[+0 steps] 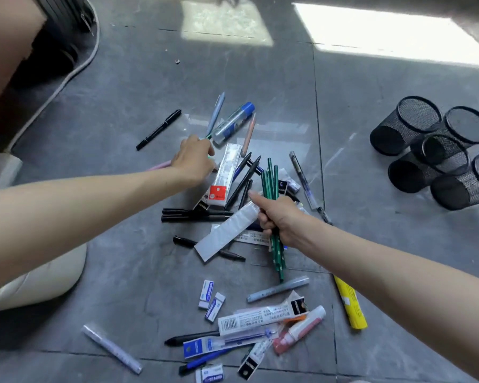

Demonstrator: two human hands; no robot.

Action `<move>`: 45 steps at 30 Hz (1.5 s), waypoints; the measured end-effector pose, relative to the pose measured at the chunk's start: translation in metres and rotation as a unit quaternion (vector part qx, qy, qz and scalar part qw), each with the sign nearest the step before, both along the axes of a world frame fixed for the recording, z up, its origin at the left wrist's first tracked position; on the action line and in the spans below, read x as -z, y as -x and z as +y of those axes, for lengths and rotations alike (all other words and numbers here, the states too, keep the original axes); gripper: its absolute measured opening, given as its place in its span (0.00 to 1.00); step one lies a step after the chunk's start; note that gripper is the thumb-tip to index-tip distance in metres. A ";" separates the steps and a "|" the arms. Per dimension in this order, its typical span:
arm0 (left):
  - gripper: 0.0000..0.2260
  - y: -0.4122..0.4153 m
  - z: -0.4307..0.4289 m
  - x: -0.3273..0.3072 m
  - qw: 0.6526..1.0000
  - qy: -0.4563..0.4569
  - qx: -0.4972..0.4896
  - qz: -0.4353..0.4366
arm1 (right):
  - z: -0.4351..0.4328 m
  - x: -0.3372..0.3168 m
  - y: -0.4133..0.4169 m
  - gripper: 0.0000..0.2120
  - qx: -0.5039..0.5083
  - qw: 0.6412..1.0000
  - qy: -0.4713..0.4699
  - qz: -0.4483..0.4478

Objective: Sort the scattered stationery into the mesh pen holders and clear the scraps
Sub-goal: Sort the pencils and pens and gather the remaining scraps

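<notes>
Right hand (pixel 277 217) fisted tight round the green pencils (pixel 270 178), tips fanned out; left hand (pixel 194 161) pinching a single pencil (pixel 209 136) further off.

Rightmost mesh holder (pixel 470 186), lowest eraser (pixel 209 375): partly beyond the view's edges

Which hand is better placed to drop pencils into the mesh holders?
The right hand: it grips the green pencils, and the holders lie on its side. The left hand is farther away, across the pile.
</notes>
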State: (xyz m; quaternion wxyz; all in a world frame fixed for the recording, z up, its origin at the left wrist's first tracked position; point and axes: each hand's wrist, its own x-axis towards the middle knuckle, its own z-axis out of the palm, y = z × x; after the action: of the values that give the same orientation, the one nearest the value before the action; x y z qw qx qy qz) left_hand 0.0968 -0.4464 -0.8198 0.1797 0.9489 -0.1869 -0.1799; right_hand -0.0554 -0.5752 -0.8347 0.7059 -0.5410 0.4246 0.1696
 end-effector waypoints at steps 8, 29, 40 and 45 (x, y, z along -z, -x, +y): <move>0.05 -0.008 -0.014 0.021 0.997 -0.002 -0.032 -0.064 | -0.003 0.016 -0.022 0.16 0.027 0.999 0.017 0.002; 0.08 0.082 -0.028 -0.025 0.951 0.154 -0.032 0.266 | -0.024 -0.006 -0.005 0.19 0.126 0.987 -0.075 -0.062; 0.06 0.162 0.006 -0.020 0.882 0.013 0.421 0.211 | -0.017 -0.021 0.049 0.06 -0.007 0.998 0.055 0.010; 0.22 0.196 0.033 -0.007 0.731 -0.146 0.656 0.121 | -0.019 -0.015 0.093 0.19 -0.084 0.990 0.089 0.068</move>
State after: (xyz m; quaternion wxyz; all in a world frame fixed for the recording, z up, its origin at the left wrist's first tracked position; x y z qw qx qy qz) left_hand -0.0991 -0.4134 -0.8124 -0.1026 0.5751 -0.7112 -0.3911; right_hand -0.1483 -0.5945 -0.8194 0.6081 -0.6225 0.4376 0.2263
